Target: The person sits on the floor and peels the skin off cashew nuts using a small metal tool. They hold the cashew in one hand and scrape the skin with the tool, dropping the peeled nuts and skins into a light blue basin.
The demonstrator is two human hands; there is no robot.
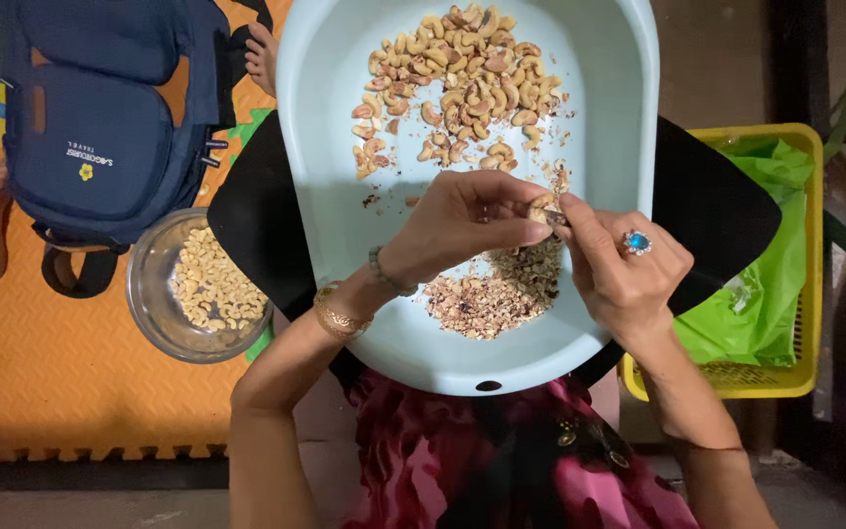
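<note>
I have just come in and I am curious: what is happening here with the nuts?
A person holds one cashew in the left hand and scrapes it with a small tool in the right hand, over a pale blue tub. Unpeeled cashews and a heap of skins lie inside it. A glass bowl of peeled nuts stands beside it.

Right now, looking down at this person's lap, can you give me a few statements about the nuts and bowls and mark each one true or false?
1. The left hand pinches a cashew over the pale blue tub. True.
2. The right hand wears a blue-stoned ring. True.
3. The glass bowl on the mat is empty. False: it holds pale cashews.
4. The yellow basket holds a red bag. False: the bag is green.
5. A heap of skin scraps lies in the tub nearest the person. True.
</note>
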